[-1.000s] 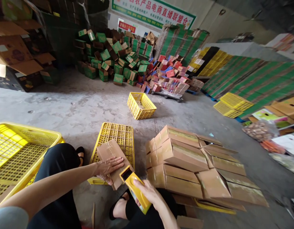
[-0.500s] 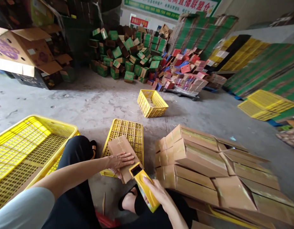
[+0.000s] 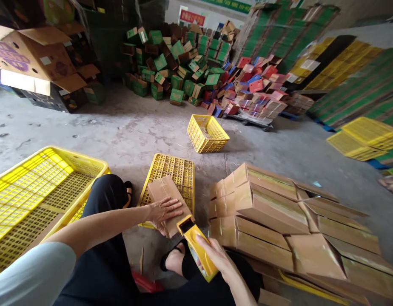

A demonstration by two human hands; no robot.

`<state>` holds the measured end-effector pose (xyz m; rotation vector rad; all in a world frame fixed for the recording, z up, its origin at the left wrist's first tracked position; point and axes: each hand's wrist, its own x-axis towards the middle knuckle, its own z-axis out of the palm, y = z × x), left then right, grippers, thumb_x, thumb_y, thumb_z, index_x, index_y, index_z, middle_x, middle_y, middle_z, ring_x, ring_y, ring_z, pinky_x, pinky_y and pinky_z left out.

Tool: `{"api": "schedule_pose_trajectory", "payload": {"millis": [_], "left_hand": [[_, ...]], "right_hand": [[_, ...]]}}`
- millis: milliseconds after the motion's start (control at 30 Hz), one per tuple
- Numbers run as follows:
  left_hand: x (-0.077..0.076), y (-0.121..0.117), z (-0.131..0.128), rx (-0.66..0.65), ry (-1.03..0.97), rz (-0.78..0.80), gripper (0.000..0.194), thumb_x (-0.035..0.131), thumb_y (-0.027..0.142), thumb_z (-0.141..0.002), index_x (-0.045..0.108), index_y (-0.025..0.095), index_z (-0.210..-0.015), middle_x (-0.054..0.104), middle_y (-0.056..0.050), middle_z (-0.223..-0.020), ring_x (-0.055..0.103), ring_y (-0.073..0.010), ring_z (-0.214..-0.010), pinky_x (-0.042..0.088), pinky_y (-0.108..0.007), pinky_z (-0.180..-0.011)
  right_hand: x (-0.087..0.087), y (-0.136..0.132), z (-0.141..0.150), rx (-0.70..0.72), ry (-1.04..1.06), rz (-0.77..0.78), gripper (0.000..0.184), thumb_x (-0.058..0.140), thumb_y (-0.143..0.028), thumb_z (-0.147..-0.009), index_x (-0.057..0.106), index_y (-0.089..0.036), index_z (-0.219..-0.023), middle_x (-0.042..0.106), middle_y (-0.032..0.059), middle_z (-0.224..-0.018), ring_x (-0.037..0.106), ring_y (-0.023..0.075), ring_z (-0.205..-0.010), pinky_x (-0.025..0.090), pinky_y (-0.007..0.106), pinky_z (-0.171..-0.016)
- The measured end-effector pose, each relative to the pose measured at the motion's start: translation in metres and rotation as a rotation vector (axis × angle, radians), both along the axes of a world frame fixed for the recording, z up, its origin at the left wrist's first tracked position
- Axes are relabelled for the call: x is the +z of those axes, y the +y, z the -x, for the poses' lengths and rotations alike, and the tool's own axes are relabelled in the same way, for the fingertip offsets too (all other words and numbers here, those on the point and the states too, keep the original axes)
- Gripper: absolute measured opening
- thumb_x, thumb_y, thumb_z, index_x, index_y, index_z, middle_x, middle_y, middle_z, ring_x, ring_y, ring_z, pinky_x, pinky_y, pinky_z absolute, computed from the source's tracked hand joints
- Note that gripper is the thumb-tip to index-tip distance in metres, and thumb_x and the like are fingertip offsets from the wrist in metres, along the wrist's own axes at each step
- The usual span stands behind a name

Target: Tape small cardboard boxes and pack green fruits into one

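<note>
A small cardboard box (image 3: pixel 164 189) lies aslant on a yellow lattice crate (image 3: pixel 183 172), its near end apparently overhanging the edge. The left hand (image 3: pixel 164 210) rests across the upper face, fingers extended and unclenched. The right hand (image 3: pixel 212 255) grasps a yellow tool, apparently a tape dispenser (image 3: pixel 190 239), its head at the box's near end; whether the two touch cannot be told. Good practice here, in judgement: keep the palm flat so that the box does not slide, hold the fingertips away from the tool's head, and align that head squarely with the seam. To the right, near the knee, stand stacked cartons (image 3: pixel 269 212); to the left, a large yellow basket (image 3: pixel 78 157); beyond, on the concrete floor (image 3: pixel 145 127), a smaller yellow basket (image 3: pixel 209 146).
</note>
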<state>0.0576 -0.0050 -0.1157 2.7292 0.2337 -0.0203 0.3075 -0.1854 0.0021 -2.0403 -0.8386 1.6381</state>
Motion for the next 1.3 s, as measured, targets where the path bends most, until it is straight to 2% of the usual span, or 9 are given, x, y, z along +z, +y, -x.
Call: {"api": "schedule_pose_trajectory", "payload": {"millis": [200,367,533,633,733,833,1000,1167,1300], "left_hand": [[-0.001,-0.012,-0.004,-0.029,-0.022,0.006,0.117,0.058,0.076,-0.091,0.019,-0.005,-0.167,0.010,-0.029,-0.175,0.014,-0.0434,-0.163,0.018,-0.048,-0.133],[-0.015,-0.008,-0.007,-0.014,-0.035,0.074,0.117,0.061,0.075,-0.089,0.014,0.005,-0.171,0.006,-0.026,-0.176,0.013,-0.0456,-0.163,0.015,-0.055,-0.132],[-0.016,0.000,-0.005,-0.029,-0.060,0.181,0.117,0.062,0.079,-0.086,0.019,0.011,-0.171,0.011,-0.021,-0.177,0.017,-0.0430,-0.163,0.019,-0.048,-0.132],[-0.013,0.002,-0.005,-0.002,-0.019,0.216,0.117,0.058,0.080,-0.087,0.016,0.010,-0.171,0.009,-0.019,-0.178,0.014,-0.0391,-0.164,0.011,-0.045,-0.133],[-0.012,0.002,-0.006,-0.027,0.025,0.243,0.120,0.066,0.074,-0.086,0.014,0.008,-0.171,0.006,-0.022,-0.178,0.010,-0.0399,-0.165,0.007,-0.048,-0.133],[-0.012,0.003,-0.008,-0.051,0.040,0.237,0.120,0.077,0.068,-0.080,0.020,0.015,-0.171,0.000,-0.021,-0.178,0.008,-0.0465,-0.163,0.010,-0.056,-0.131],[-0.010,-0.006,-0.008,-0.033,0.025,0.137,0.115,0.074,0.069,-0.082,0.023,0.018,-0.171,0.002,-0.020,-0.179,0.008,-0.0512,-0.162,0.015,-0.062,-0.129],[-0.011,-0.017,-0.010,-0.072,0.003,0.064,0.117,0.065,0.071,-0.086,0.009,0.016,-0.173,0.013,-0.018,-0.178,0.007,-0.0442,-0.164,0.008,-0.064,-0.130],[-0.019,-0.014,-0.014,-0.071,0.039,0.060,0.114,0.067,0.072,-0.083,0.017,0.020,-0.172,0.013,-0.017,-0.178,0.010,-0.0444,-0.164,0.017,-0.066,-0.127]], "right_hand": [[-0.003,-0.001,0.001,-0.010,-0.002,0.003,0.049,0.062,-0.069,-0.095,0.062,-0.020,-0.091,0.070,0.0018,-0.056,0.069,0.0168,-0.049,0.052,0.021,-0.048],[-0.009,0.002,-0.001,-0.015,0.005,0.075,0.049,0.061,-0.069,-0.095,0.064,-0.019,-0.095,0.069,0.0016,-0.055,0.069,0.0179,-0.049,0.052,0.023,-0.048],[-0.012,0.001,-0.002,0.001,-0.016,0.082,0.053,0.060,-0.072,-0.093,0.066,-0.020,-0.094,0.069,0.0021,-0.055,0.069,0.0188,-0.050,0.053,0.024,-0.049],[-0.010,-0.005,-0.006,0.026,-0.021,0.066,0.055,0.060,-0.075,-0.091,0.064,-0.020,-0.096,0.070,0.0025,-0.057,0.071,0.0193,-0.053,0.056,0.025,-0.051],[-0.010,-0.013,-0.010,0.037,-0.048,0.055,0.062,0.059,-0.081,-0.086,0.063,-0.020,-0.097,0.069,0.0021,-0.055,0.071,0.0205,-0.051,0.055,0.026,-0.048],[-0.012,-0.018,-0.012,0.051,-0.053,0.042,0.063,0.059,-0.082,-0.084,0.063,-0.020,-0.093,0.070,0.0023,-0.055,0.071,0.0200,-0.051,0.055,0.025,-0.049],[-0.011,-0.017,-0.010,0.036,-0.066,0.070,0.055,0.058,-0.075,-0.090,0.063,-0.020,-0.096,0.071,0.0029,-0.057,0.071,0.0199,-0.053,0.055,0.025,-0.051],[-0.003,-0.012,-0.003,0.035,-0.057,0.104,0.053,0.059,-0.073,-0.092,0.066,-0.020,-0.095,0.068,0.0014,-0.055,0.071,0.0200,-0.051,0.053,0.024,-0.049],[0.001,-0.013,-0.002,0.012,-0.007,0.101,0.052,0.064,-0.071,-0.091,0.067,-0.019,-0.093,0.069,0.0015,-0.058,0.071,0.0189,-0.053,0.054,0.024,-0.052]]}}
